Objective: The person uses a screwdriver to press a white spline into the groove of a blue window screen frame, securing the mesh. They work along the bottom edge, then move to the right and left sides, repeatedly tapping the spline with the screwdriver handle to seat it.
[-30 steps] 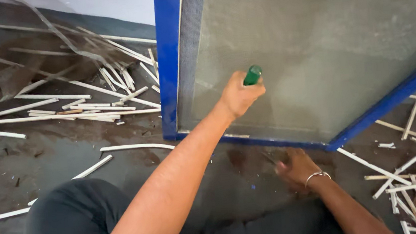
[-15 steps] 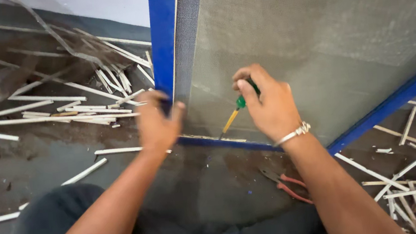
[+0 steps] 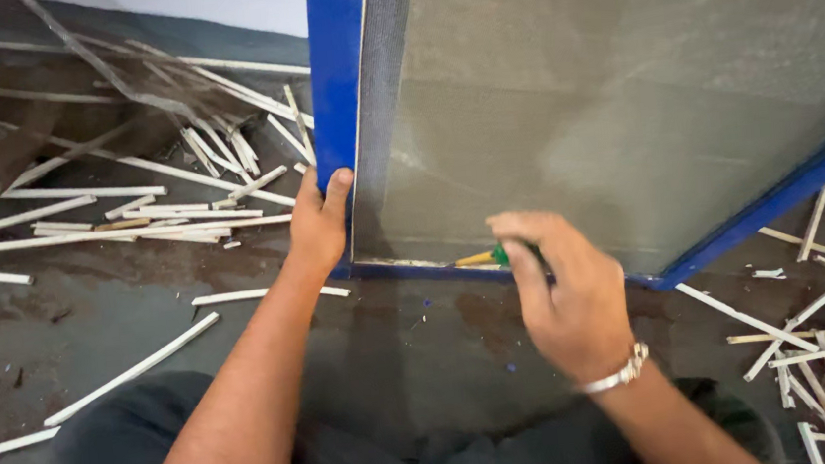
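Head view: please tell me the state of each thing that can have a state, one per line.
Blue frame: standing on its lower edge on the floor, tilted.
Mesh screen: set inside the frame.
Screwdriver: held, tip at the frame's bottom edge.
Left hand: gripping the frame's side bar.
Right hand: closed around the screwdriver.
White strips: scattered loose on the floor.

Bare forearms — silver bracelet on right wrist — dark trousers.

Left hand gripping, fingers curled; right hand fisted.
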